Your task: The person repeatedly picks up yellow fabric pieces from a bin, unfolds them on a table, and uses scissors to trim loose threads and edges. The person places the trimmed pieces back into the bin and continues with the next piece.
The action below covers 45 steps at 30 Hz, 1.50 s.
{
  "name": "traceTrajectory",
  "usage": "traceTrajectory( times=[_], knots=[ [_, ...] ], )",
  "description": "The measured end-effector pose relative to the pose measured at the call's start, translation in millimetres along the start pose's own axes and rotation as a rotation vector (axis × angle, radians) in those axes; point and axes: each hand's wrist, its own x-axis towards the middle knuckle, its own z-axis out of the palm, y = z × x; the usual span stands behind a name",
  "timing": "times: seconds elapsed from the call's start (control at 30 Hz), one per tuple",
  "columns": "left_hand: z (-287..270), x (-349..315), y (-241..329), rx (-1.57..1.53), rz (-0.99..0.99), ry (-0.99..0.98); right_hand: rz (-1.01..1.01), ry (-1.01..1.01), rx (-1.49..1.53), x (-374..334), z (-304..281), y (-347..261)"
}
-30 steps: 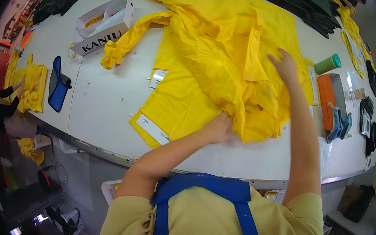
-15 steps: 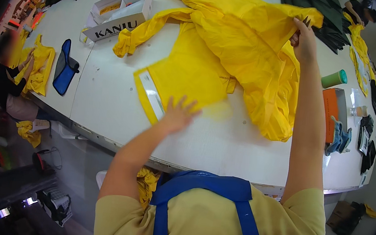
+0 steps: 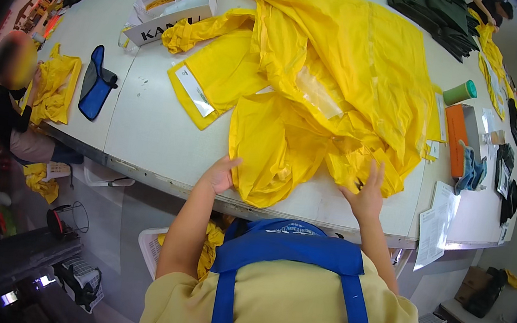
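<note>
A large crumpled yellow raincoat [image 3: 370, 72] lies across the table in front of me, with a clear panel in its middle. At its near left edge my left hand [image 3: 221, 174] has its fingers closed on the fabric. My right hand [image 3: 365, 198] is at the near right part of the raincoat, fingers partly spread. Small dark thread snips [image 3: 359, 184] show between its thumb and fingers; their handles are hidden. Left of the raincoat, partly under it, lies a flat yellow piece [image 3: 225, 65] with a white-and-clear strip.
A white box [image 3: 179, 15] stands at the far left, near a blue-black pouch [image 3: 93, 88]. On the right are a green cylinder [image 3: 461, 93], an orange box [image 3: 455, 139] and paper sheets [image 3: 435, 223]. Dark folded garments [image 3: 431, 18] lie far right. Another person [image 3: 9, 107] handles yellow fabric at left.
My right hand has come down from the far right toward me. The raincoat now spreads and bunches nearer the table edge. My left hand has moved off the flat yellow piece to the raincoat's edge.
</note>
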Motion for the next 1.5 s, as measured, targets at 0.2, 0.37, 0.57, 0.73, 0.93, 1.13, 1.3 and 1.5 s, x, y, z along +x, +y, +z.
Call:
traceTrajectory(
  times=[0.2,0.37,0.57,0.73,0.93,1.13,1.3,1.5],
  knots=[
    [11.5,0.2,-7.3,0.334,0.01,0.302,0.126,-0.201,-0.424,46.6,34.2,118.0],
    [22.7,-9.7,-41.4,0.278,0.116,0.329,-0.612,0.499,-0.338,182.5,-120.9,84.6],
    [98.1,46.3,-129.8,0.321,0.094,0.187,-0.504,0.402,-0.661,249.4,-203.6,101.3],
    [143.0,39.7,-134.8,0.161,-0.21,0.075,-0.048,0.276,-0.491,146.0,-95.0,225.9],
    [129.7,6.9,-105.0,-0.025,-0.299,-0.089,0.204,0.14,0.319,-21.9,45.3,93.1],
    [128.2,-14.8,-79.0,-0.235,-0.332,-0.326,0.1,0.052,0.195,6.2,65.5,35.0],
    [119.6,-19.1,-63.7,-0.473,-0.202,-0.52,0.139,-0.397,-0.104,9.6,58.7,19.2],
    [84.5,-24.7,-53.1,-0.377,-0.036,-0.533,0.747,0.073,1.763,-48.8,4.7,5.9]
  ],
)
